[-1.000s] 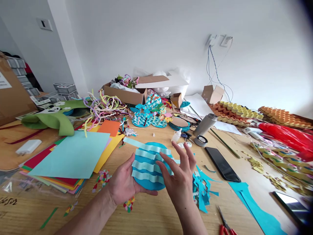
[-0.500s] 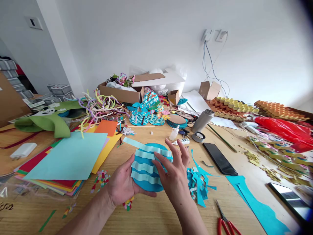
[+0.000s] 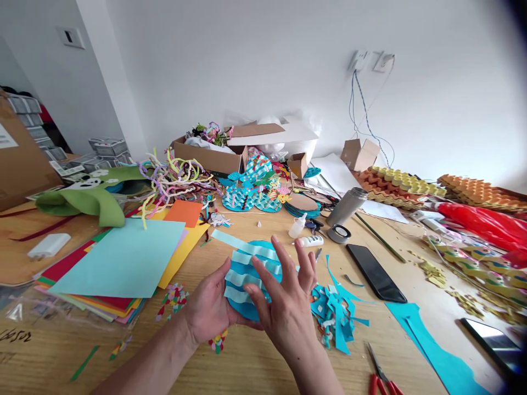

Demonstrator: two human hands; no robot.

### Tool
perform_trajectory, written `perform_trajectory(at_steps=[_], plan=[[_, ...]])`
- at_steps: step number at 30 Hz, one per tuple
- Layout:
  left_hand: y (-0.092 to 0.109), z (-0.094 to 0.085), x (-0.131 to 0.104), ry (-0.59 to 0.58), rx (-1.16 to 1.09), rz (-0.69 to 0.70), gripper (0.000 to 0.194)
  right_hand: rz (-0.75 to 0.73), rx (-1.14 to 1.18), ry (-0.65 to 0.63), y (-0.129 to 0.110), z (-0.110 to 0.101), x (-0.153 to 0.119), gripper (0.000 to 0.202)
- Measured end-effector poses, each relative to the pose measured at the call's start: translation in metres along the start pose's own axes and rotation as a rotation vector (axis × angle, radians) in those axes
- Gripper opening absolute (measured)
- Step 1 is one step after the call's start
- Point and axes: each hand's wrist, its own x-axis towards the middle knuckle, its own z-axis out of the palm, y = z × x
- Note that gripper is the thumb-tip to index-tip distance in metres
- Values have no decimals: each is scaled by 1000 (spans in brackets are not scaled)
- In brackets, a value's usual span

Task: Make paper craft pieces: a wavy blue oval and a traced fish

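A round blue disc [image 3: 237, 311] with wavy light-blue paper strips [image 3: 242, 278] across it is held near the table's middle. My left hand [image 3: 212, 304] grips its left and lower edge, thumb at the side and fingers underneath. Over the disc's right part is my right hand [image 3: 284, 296], fingers spread, with index finger and thumb at the strips; whether they touch cannot be made out. The top strip [image 3: 225, 240] sticks out past the disc's upper left edge. Nothing shows held in my right hand, which hides the disc's right side.
Coloured paper sheets [image 3: 119, 263] lie left. Blue scraps [image 3: 340, 315], red-handled scissors [image 3: 381, 373] and a black phone [image 3: 375, 272] are right. Behind stand a glue bottle [image 3: 297, 226], a grey flask [image 3: 347, 206], finished blue crafts [image 3: 247, 197] and pipe cleaners [image 3: 177, 178].
My right hand has shifted left over the disc, and its thumb and index finger are farther apart. The whole view has moved slightly, so the surroundings appear farther right.
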Motion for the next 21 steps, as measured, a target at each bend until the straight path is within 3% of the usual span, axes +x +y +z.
perform_trajectory(at_steps=[8,21], plan=[[-1,4,-1,62,-28,4,37,-16,-70,-76,-5,12,-4,38],[-1,-2,-1,-29,8,6,42,-35,-83,-82,-1,12,-2,42]])
